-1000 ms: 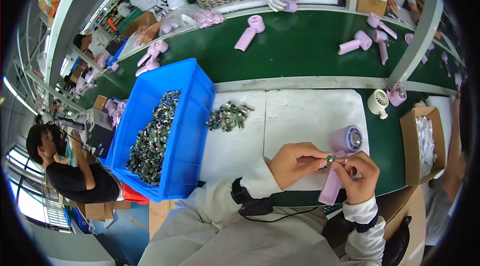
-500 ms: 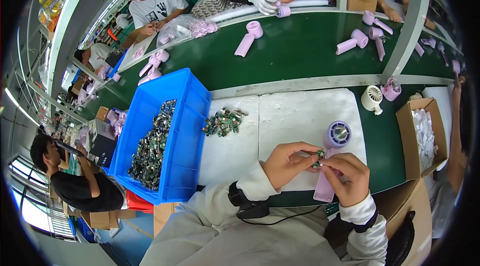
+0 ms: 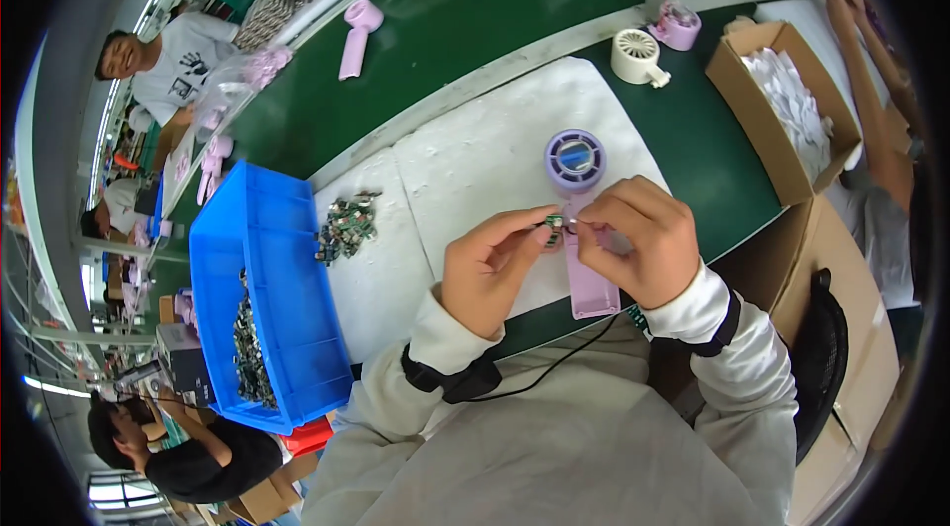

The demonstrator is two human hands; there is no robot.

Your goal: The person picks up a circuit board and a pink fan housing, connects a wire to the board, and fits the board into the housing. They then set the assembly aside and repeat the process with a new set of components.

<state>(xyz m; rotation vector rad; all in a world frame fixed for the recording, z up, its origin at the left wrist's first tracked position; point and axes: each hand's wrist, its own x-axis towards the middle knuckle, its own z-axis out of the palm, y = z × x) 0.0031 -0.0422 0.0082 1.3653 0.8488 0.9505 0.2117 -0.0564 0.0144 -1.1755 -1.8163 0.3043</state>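
A small green circuit board [image 3: 553, 222] is pinched between the thumb and fingers of my left hand [image 3: 490, 264]. My right hand [image 3: 638, 237] meets it from the other side, its thumb and fingertips closed at the board's edge. Whatever tiny piece the right fingertips grip is too small to make out. Beneath both hands lies a purple handheld fan [image 3: 594, 286], its round head [image 3: 575, 162] pointing away from me and its handle toward me. A white foam sheet [image 3: 485, 155] supports the fan head. To the left, several loose circuit boards [image 3: 346, 227] form a pile on the sheet.
A blue bin [image 3: 297, 298] of circuit boards stands left. Farther right are a cream fan head [image 3: 635, 57], a purple fan part [image 3: 677, 25] and a cardboard box [image 3: 787, 110] of white pieces. Across the green table [image 3: 445, 41] lie purple fans [image 3: 358, 36]; co-workers sit around.
The view has swung, so the bench appears tilted and shifted leftward. Both hands stay together over the fan, with the circuit board still in the left fingers.
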